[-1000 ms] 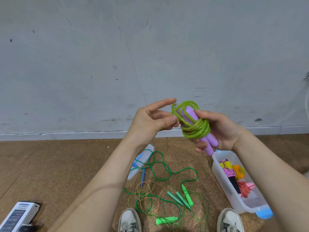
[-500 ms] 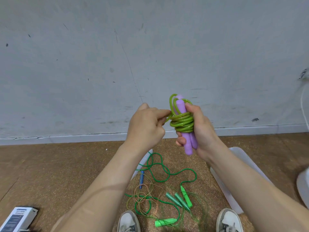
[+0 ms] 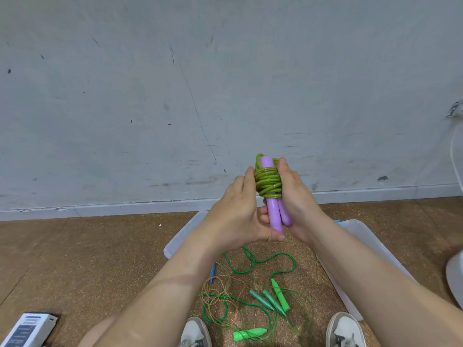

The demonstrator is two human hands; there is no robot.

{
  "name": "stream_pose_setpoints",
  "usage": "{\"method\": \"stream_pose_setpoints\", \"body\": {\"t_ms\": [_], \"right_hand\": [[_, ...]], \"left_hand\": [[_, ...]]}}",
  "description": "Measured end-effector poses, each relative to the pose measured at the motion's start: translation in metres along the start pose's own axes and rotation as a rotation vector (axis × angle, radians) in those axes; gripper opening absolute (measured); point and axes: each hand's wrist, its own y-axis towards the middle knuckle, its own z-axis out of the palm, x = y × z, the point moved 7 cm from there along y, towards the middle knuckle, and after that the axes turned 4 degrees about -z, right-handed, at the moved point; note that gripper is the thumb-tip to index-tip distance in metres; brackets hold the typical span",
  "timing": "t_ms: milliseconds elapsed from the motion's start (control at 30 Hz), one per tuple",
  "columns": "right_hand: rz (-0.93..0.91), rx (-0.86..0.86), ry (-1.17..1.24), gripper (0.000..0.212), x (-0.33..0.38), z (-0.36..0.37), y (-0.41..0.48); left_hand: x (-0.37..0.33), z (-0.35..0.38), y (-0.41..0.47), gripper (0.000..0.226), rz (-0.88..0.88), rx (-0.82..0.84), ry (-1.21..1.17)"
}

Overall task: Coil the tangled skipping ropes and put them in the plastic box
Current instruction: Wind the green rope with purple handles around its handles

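Observation:
A lime-green skipping rope (image 3: 267, 182) is wound tightly round its two purple handles (image 3: 275, 214), held upright in front of the wall. My right hand (image 3: 297, 204) grips the bundle from the right, fingers wrapped behind it. My left hand (image 3: 238, 211) holds it from the left, thumb under the handle ends. On the floor below lies a tangle of ropes (image 3: 250, 294): a dark green cord with bright green handles (image 3: 280, 295), teal handles (image 3: 266, 300) and a thin brownish cord. The clear plastic box (image 3: 360, 236) stands on the right, mostly hidden by my right forearm.
A clear lid (image 3: 184, 234) lies on the cork floor behind my left arm. A white and dark box (image 3: 25, 330) sits at the bottom left. My two shoes (image 3: 195, 333) show at the bottom edge. A white object (image 3: 454, 274) is at the right edge.
Both hands closed in around the bundle, which turned upright and got tighter. My left hand moved from pinching the rope's end to holding the handles. The view shifted right and down.

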Motion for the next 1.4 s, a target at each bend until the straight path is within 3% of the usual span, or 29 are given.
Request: {"method": "stream_pose_setpoints", "body": {"t_ms": [333,533,700,867,967,1067,1233,1333,1400], "right_hand": [[0.205,0.002,0.319,0.054,-0.013,0.001,0.000],[0.223,-0.011,0.380,0.061,-0.015,0.003,-0.006],[0.172,0.019,0.440,0.053,-0.009,0.010,-0.010],[0.091,-0.019,0.427,0.051,-0.004,0.009,-0.009],[0.034,0.011,0.371,0.067,0.002,0.004,-0.008],[-0.014,0.058,0.259,0.059,0.009,0.002,-0.011],[-0.261,0.037,-0.227,0.052,0.031,-0.014,-0.005],[-0.291,0.181,-0.472,0.056,0.039,-0.028,-0.005],[-0.293,0.251,-0.582,0.058,0.043,-0.036,-0.011]], "left_hand": [[-0.013,-0.004,-0.003,0.142,0.095,-0.001,-0.015],[-0.014,-0.019,-0.005,0.131,0.068,-0.160,0.078],[-0.011,-0.024,-0.005,0.123,0.057,-0.228,-0.114],[-0.005,-0.019,0.002,0.104,0.055,-0.177,-0.361],[-0.004,-0.016,0.005,0.096,0.055,-0.171,-0.455],[-0.005,-0.012,0.002,0.090,0.053,-0.202,-0.500],[0.002,0.010,0.002,0.096,-0.059,-0.081,-0.682],[0.009,0.000,0.002,0.067,-0.111,-0.016,-0.826],[0.011,-0.010,0.001,0.051,-0.163,-0.062,-0.967]]}}
